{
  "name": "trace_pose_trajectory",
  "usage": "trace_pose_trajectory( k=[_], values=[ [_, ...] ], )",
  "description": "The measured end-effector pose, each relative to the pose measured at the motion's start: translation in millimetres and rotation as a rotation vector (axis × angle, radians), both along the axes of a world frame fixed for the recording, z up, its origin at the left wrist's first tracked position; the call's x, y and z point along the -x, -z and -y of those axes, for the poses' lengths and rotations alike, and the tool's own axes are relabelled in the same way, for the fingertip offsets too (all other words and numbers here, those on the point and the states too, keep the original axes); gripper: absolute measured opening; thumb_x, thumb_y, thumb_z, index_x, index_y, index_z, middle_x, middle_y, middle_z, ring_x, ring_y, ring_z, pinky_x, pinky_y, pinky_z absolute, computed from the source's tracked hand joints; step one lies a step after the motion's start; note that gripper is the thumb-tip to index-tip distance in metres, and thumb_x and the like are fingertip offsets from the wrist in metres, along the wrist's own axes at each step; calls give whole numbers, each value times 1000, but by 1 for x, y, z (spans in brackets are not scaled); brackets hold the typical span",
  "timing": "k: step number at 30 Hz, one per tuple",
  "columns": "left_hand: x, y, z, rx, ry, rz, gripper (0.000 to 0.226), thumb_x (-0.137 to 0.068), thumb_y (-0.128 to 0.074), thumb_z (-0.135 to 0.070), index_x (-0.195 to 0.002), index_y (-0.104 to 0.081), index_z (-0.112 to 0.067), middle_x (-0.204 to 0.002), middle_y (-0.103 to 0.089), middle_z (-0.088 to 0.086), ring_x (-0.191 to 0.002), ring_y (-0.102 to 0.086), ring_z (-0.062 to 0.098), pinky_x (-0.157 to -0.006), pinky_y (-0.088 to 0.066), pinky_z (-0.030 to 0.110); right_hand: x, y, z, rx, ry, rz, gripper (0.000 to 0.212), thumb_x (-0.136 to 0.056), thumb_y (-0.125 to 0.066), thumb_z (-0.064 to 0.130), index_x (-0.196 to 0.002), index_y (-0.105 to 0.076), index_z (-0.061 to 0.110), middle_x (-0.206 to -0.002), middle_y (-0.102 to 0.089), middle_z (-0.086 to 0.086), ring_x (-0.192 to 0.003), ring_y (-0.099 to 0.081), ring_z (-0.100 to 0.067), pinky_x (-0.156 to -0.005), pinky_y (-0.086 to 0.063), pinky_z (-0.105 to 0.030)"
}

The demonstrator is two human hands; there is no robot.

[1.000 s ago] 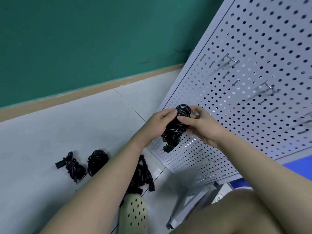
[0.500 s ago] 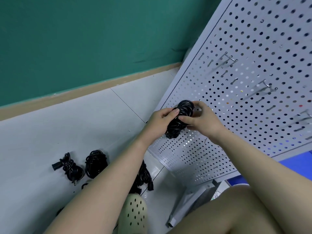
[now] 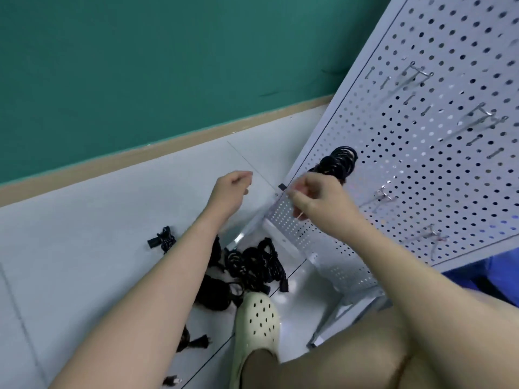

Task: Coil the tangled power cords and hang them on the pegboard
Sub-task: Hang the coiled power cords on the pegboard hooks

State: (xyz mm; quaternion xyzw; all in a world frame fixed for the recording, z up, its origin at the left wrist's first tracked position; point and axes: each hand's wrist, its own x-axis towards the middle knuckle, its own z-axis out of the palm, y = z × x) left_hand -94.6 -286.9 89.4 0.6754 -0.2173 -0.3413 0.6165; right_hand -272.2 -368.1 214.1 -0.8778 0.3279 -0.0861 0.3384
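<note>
Fingers (image 3: pixel 297 197) of right hand (image 3: pixel 320 203) loosely curled, empty, just below coiled black power cord (image 3: pixel 338 163) hanging on white perforated metal pegboard (image 3: pixel 421 169). Left hand (image 3: pixel 229 192) loosely curled, empty. One hung; several black cords (image 3: pixel 252 265) left on floor below.

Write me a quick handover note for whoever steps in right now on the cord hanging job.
Left hand: loosely curled, holds nothing, off to the side above the floor.
Right hand: fingers curled just below the coiled cord; whether it has a grip on the cord is hidden.
Coiled cord: up against the pegboard, apparently on a hook; not confirmed seated.
Pile of cords: on the floor by the board's foot, beside the cream clog. One small bundle lies apart to the left.
Free hooks show higher up on the board.
Done: one cord coiled and at the board.
Left: check that it hangs, then coil and hang the floor cords.
</note>
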Motion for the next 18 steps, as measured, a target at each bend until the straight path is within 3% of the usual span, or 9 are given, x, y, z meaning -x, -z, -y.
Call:
trace_pose_trajectory(
  k=[5, 7, 9, 11, 13, 15, 18],
  values=[
    [-30, 56, -78, -172, -148, -156, 27, -106, -51, -25, -126, -67, -15, -119, -70, 8, -93, -67, 21, -78, -50, 29, -25, 116, -29, -223, -143, -279, 7, -97, -66, 28, -96, -67, 21, -84, -74, -4, -72, -76, -22, -75, -64, -48],
    [-33, 80, -111, -248, -206, -214, 29, -106, -52, -25, -127, -66, -12, -120, -70, 11, -93, -66, 23, -76, -50, 28, -33, 160, -36, -300, -138, -353, 18, -96, -66, 27, -91, -65, 10, -82, -72, -6, -71, -74, -24, -75, -64, -47],
    [-32, 103, -140, -312, -241, -251, 27, -105, -53, -24, -125, -67, -11, -120, -70, 13, -92, -65, 24, -75, -50, 29, -38, 195, -46, -354, -101, -374, 26, -94, -64, 21, -84, -61, -2, -73, -63, -10, -67, -63, -24, -67, -58, -42],
    [-28, 124, -161, -361, -256, -287, 28, -105, -55, -27, -125, -67, -11, -119, -70, 12, -93, -66, 24, -76, -51, 29, -41, 225, -59, -404, -28, -345, 32, -92, -64, 20, -90, -59, -12, -71, -54, -10, -67, -55, -22, -61, -47, -37],
    [-23, 143, -175, -401, -249, -319, 29, -104, -58, -31, -125, -66, -12, -118, -70, 10, -92, -67, 23, -76, -51, 29, -48, 251, -71, -477, 63, -300, 29, -93, -65, 18, -99, -63, -11, -74, -57, -9, -69, -57, -22, -61, -50, -37],
    [-21, 158, -182, -427, -251, -351, 24, -105, -58, -30, -119, -67, -13, -114, -70, 9, -89, -65, 22, -73, -50, 27, -60, 273, -84, -483, 107, -249, 15, -94, -66, 17, -98, -70, 3, -83, -68, -5, -76, -66, -20, -73, -61, -40],
    [-22, 174, -181, -441, -262, -382, 11, -105, -55, -22, -106, -64, -17, -107, -67, 6, -85, -61, 21, -68, -47, 23, -87, 289, -97, -327, 118, -193, 20, -95, -66, 16, -114, -66, 10, -106, -65, 0, -99, -64, -19, -89, -50, -30]
  ],
)
